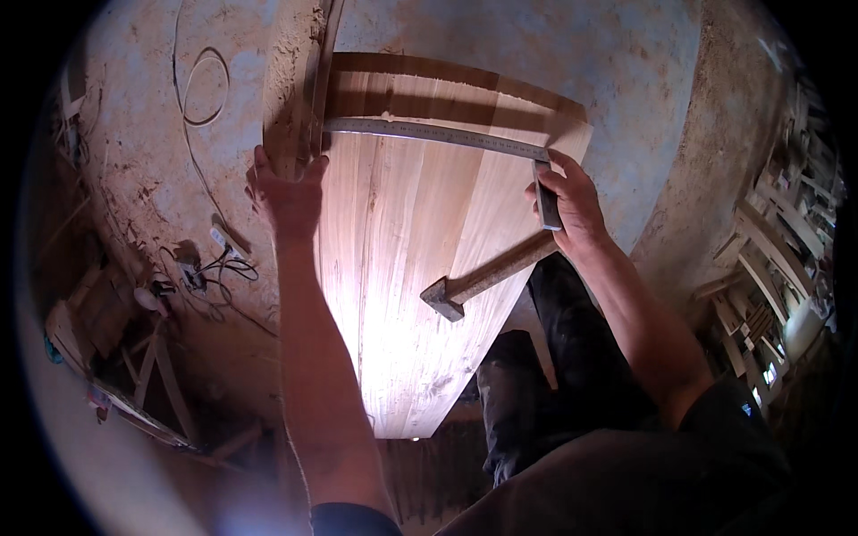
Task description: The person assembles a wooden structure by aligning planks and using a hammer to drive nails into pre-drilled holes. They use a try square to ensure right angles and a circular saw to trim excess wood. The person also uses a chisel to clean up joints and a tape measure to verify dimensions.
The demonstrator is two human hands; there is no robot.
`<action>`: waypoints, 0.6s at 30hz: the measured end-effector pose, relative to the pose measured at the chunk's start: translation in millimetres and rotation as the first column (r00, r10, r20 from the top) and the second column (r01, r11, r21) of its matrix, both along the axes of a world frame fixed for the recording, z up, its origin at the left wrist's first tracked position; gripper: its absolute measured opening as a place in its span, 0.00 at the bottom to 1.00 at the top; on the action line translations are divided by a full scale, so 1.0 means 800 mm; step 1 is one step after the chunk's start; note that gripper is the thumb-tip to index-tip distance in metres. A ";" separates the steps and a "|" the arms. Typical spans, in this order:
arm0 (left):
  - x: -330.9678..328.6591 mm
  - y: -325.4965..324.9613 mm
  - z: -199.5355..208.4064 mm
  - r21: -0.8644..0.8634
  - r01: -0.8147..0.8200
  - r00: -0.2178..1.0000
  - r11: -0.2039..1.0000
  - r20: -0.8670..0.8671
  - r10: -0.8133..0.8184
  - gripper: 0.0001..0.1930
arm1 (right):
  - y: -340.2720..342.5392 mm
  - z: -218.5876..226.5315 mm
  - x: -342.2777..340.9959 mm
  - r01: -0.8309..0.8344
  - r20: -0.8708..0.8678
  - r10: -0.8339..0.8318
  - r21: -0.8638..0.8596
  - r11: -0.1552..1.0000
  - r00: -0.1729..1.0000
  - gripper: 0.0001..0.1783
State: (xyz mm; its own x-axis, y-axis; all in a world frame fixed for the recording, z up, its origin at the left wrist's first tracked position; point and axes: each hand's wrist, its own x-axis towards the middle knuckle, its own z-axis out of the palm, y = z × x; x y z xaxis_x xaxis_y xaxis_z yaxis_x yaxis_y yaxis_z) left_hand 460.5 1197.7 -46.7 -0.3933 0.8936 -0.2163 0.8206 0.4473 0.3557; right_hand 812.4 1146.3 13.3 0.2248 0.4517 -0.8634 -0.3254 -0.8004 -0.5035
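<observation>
A wide pale wooden panel (402, 214) made of joined boards lies in front of me. Across its far part stretches the long metal blade of a try square (438, 134). My right hand (576, 196) is closed on the square's short stock at the panel's right edge. At the left, my left hand (288, 196) grips the near end of a rough wooden beam (290, 89), thumb and fingers on either side. The blade's left end reaches the beam. A hammer (492, 272) rests on the panel, its handle pointing toward my right hand.
A curved wooden strip (416, 67) runs along the panel's far end. Cables with a power strip (228, 241) lie on the stained floor to the left. Wood offcuts (773, 250) are heaped at the right. My legs (581, 330) are beside the panel's right edge.
</observation>
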 end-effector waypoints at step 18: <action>-0.015 0.021 0.007 -0.116 0.020 0.964 0.993 0.267 0.012 0.52 | -0.006 -0.014 -0.001 -0.017 0.065 0.015 0.028 0.999 0.998 0.27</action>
State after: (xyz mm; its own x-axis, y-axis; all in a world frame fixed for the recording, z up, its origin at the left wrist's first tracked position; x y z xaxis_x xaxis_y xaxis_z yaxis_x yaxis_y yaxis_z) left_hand 448.2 1214.7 -41.1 -0.3036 0.8573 -0.4158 0.7047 0.4957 0.5076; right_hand 811.7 1141.5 2.3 0.2719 0.4800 -0.8341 -0.2785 -0.7904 -0.5456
